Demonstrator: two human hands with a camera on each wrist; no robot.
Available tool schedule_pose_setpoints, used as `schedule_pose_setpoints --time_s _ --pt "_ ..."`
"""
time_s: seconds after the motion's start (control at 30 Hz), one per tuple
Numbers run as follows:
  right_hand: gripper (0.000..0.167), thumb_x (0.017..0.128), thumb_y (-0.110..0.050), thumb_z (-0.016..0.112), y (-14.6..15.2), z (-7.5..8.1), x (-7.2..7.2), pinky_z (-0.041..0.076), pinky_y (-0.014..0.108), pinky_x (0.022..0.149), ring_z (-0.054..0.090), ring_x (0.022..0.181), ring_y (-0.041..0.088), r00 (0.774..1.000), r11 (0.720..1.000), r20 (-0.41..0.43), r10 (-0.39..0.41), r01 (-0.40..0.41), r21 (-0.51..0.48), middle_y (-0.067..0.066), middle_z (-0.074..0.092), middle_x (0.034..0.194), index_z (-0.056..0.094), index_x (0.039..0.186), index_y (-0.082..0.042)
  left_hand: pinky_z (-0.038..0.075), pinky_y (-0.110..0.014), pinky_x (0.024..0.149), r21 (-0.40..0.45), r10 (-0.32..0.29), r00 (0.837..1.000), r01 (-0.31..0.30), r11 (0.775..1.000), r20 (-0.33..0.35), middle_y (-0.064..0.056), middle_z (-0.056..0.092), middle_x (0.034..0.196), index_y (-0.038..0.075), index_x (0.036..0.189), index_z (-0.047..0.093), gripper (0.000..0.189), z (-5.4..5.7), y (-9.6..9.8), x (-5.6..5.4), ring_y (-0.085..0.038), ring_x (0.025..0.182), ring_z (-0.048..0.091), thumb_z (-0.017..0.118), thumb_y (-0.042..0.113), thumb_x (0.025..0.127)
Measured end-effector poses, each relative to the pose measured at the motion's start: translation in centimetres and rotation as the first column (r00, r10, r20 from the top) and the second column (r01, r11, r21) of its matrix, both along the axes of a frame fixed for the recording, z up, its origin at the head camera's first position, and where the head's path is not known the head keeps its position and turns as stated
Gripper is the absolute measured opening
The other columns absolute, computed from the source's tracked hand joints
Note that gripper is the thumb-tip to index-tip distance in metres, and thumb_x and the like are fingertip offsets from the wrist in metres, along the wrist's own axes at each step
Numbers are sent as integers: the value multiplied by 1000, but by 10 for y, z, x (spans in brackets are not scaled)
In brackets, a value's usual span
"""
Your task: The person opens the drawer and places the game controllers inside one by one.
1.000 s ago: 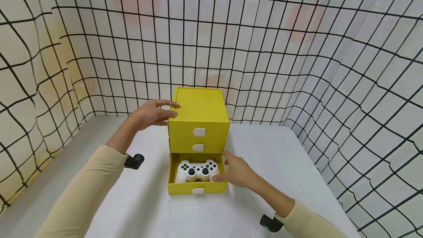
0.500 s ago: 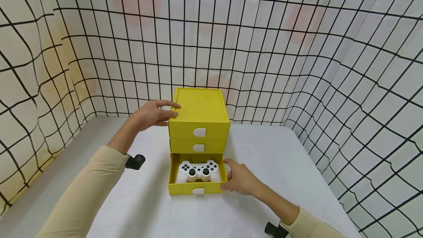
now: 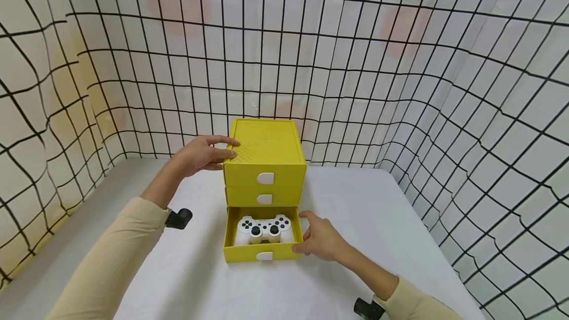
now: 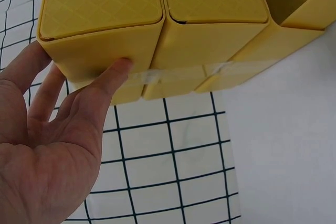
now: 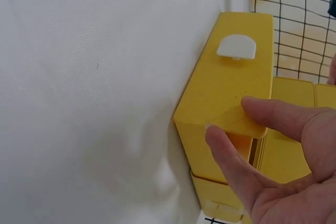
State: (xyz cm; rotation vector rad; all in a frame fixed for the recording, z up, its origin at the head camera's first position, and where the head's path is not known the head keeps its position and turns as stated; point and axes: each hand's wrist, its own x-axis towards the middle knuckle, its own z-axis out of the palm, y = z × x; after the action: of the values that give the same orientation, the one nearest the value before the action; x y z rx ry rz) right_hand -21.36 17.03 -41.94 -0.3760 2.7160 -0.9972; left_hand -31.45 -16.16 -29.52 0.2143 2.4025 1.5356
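Observation:
A yellow three-drawer cabinet [image 3: 266,142] stands mid-table, its bottom drawer [image 3: 240,252] pulled out. Inside that drawer lies a white game controller [image 3: 265,228] with black thumbsticks. My left hand [image 3: 200,154] rests at the cabinet's upper left edge. Some of its fingers lie on top and others touch the left side, as the left wrist view shows. My right hand [image 3: 323,238] pinches the open drawer's right front corner. In the right wrist view, one digit touches the drawer front [image 5: 231,85] near its white handle [image 5: 237,46], another the side wall.
The two upper drawers [image 3: 242,176] are shut, each with a white pull tab. A white cloth [image 3: 355,201] covers the table. Black wire mesh [image 3: 346,63] before pale sheeting stands along the back and both sides. Clear tape [image 4: 152,75] crosses the cabinet's side.
My right hand has moved off the controller's right grip, rightward to the drawer's front corner, and taken hold there. The drawer, controller and left hand look unmoved.

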Motion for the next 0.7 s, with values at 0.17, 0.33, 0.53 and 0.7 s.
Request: schedule_pose_setpoints --time_s 0.17,0.33,0.53,0.7 --pt "96 76 -20 90 -2 -3 -5 53 29 61 63 64 14 1000 1000 -6 -25 25 -16 -2 67 74 35 152 0 59 -32 94 14 5 1000 -6 1000 5 -15 63 133 17 144 57 48 0 0 1 -19 101 66 70 25 98" --pt "99 75 -21 91 -3 -4 -11 54 29 62 64 64 14 999 999 -7 -39 39 -26 -3 68 73 34 152 0 59 -33 95 9 6 1000 -6 1000 6 -14 62 133 18 144 57 48 0 0 0 -19 102 66 70 25 98" --pt "98 76 -21 90 -5 -6 -19 55 29 62 65 64 14 998 997 -19 -62 62 -40 -2 69 74 34 153 -1 58 -34 97 16 7 1000 -7 1000 12 -15 62 135 17 144 57 48 0 0 0 -20 103 66 70 24 98" --pt "92 78 -21 88 -7 -9 -26 54 29 61 66 65 15 994 993 -52 -98 94 -72 -1 70 76 37 151 0 58 -36 98 15 8 1000 -8 1000 12 -15 62 136 17 144 57 48 0 1 0 -21 105 67 70 24 98"
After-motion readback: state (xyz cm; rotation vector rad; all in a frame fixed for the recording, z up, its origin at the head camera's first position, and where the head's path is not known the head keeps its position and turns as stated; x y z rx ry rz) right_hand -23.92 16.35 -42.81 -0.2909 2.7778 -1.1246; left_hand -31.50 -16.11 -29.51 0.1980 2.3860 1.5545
